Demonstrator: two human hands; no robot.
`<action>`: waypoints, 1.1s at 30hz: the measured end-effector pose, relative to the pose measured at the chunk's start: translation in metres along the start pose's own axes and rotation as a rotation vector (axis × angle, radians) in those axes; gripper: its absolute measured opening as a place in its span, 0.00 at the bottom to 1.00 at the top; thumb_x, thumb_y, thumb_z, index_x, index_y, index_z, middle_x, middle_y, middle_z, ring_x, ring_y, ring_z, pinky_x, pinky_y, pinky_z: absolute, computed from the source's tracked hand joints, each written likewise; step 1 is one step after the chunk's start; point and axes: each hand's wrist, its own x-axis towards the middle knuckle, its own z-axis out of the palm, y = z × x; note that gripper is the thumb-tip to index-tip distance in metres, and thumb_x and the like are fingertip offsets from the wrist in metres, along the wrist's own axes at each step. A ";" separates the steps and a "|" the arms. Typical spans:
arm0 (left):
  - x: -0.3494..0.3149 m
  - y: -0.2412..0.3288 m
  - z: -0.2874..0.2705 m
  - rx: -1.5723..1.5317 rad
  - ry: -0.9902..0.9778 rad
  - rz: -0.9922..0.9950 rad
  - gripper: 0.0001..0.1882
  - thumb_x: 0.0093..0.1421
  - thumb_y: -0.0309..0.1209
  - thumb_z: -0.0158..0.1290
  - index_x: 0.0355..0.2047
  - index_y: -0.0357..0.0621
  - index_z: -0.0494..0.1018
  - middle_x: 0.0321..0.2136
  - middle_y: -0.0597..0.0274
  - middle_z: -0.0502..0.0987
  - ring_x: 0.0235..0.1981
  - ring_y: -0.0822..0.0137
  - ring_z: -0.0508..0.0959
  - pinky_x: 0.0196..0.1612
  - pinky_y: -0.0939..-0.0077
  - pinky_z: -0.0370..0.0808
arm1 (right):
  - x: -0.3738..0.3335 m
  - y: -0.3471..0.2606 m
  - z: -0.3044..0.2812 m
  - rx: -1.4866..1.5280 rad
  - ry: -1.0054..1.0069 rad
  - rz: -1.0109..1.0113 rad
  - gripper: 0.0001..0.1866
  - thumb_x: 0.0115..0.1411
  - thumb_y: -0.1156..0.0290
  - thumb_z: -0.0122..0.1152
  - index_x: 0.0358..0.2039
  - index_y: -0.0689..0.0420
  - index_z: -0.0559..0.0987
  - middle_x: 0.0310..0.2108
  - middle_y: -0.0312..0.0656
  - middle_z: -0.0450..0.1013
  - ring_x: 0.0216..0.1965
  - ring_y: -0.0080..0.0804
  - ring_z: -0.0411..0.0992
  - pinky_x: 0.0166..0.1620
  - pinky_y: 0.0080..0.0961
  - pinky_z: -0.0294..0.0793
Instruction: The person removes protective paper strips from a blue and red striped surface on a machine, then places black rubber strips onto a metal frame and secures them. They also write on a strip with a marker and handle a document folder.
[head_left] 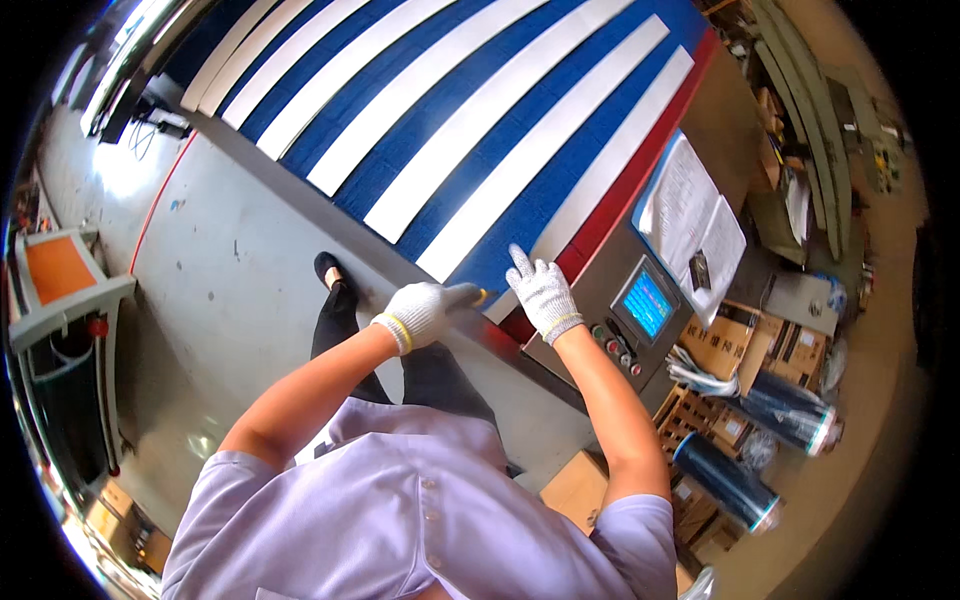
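Note:
My left hand [415,313], in a white knitted glove with a yellow cuff edge, is closed round a short dark grey tool [463,296] with a yellow end. The tool's kind is not clear. It sits just in front of the machine's near edge. My right hand [545,296], in a speckled grey-white glove, is over the corner of the blue bed [508,232]. Its index finger is stretched out and the others are slightly bent, at the near end of the rightmost white strip [620,150]. Whether the fingertips touch the strip, I cannot tell.
Several long white strips [480,125] lie side by side on the bed, beside a red border [607,222]. Right of it are a control screen [647,305], buttons [613,346] and papers [685,210]. Dark rolls [727,480] and cartons stand at the lower right; a frame stand [65,290] at left.

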 end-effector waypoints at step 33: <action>-0.082 -0.068 -0.082 -0.769 0.526 -0.513 0.21 0.63 0.30 0.52 0.57 0.46 0.70 0.37 0.60 0.81 0.27 0.74 0.78 0.30 0.79 0.75 | 0.181 -0.024 -0.144 0.271 0.384 -0.194 0.08 0.51 0.76 0.58 0.34 0.53 0.78 0.42 0.47 0.73 0.41 0.46 0.74 0.44 0.39 0.75</action>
